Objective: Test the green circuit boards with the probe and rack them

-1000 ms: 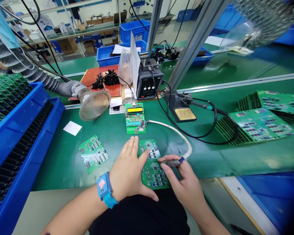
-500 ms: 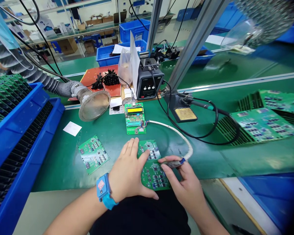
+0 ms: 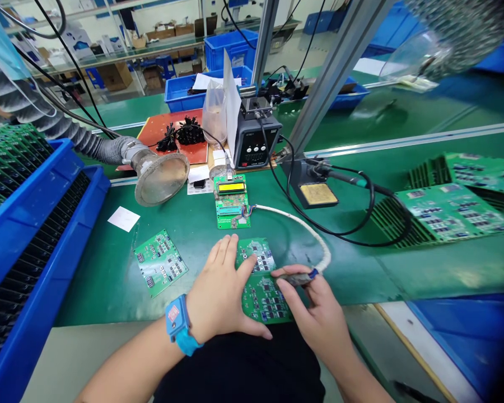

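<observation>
A green circuit board (image 3: pixel 258 296) with many chips lies at the table's front edge. My left hand (image 3: pixel 218 288), a blue wrist strap (image 3: pixel 178 322) on its wrist, rests spread over the board's left side, index finger and thumb wide apart. Between thumb and fingers, my right hand (image 3: pixel 315 308) pinches a grey taped probe (image 3: pixel 296 279), its tip at the board's right edge; fingers hide the exact contact. A white sheathed cable (image 3: pixel 306 226) runs from the probe to a small tester board (image 3: pixel 237 224) with a lit yellow display (image 3: pixel 231 187).
Another circuit board (image 3: pixel 162 263) and a white paper slip (image 3: pixel 124 219) lie at left, beside blue bins (image 3: pixel 73 224) of boards. A fume duct (image 3: pixel 162 179) hangs above. Behind are a soldering station (image 3: pixel 258 143) and iron stand (image 3: pixel 317 193). Stacked boards (image 3: pixel 449 212) lie right.
Both hands, the probe and the board keep their places. A blue light below the tester's display, visible before, no longer shows. The whole view has shifted very slightly.
</observation>
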Demonstrator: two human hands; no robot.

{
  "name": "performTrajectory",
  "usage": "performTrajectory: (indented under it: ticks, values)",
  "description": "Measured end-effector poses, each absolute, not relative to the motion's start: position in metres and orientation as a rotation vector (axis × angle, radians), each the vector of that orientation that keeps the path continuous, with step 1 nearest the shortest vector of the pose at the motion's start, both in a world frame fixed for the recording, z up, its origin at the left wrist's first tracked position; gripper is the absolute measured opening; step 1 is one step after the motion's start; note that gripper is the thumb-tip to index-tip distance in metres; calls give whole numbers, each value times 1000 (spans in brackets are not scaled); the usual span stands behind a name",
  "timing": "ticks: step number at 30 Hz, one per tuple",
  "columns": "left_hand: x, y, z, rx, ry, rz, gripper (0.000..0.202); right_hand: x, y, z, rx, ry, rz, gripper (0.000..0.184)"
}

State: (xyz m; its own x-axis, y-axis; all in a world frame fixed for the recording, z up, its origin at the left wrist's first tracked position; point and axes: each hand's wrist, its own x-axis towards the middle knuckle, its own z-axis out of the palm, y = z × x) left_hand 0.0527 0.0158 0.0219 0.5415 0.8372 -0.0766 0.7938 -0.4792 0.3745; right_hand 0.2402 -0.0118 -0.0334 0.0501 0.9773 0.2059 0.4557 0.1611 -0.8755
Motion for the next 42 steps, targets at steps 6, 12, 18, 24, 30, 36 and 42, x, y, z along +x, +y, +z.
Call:
performTrajectory:
  ticks: [6,12,18,24,30,36,42]
  values:
    - [54,18,19,2398,1321,207,119,243,-13,-26,-1468,-1521,759,17]
    - [21,10,35,2387,1339,279,113,243,3,-4,-1409,-1321,825,29]
    - [-79,-5,10,2333,1739,231,101,235,47,-20,-1338,-1316,926,32]
    - [-129,-13,-33,2101,1909,92,95,230,58,-31,-1342,-1376,935,31]
    - [-48,-13,-2,2296,1820,452,78,229,57,-28,-1378,-1459,894,29]
    - [50,-6,5,2408,1257,467,89,227,59,-26,-1365,-1536,855,28]
    - [53,3,-7,2359,1251,461,101,229,61,-24,-1345,-1599,848,25]
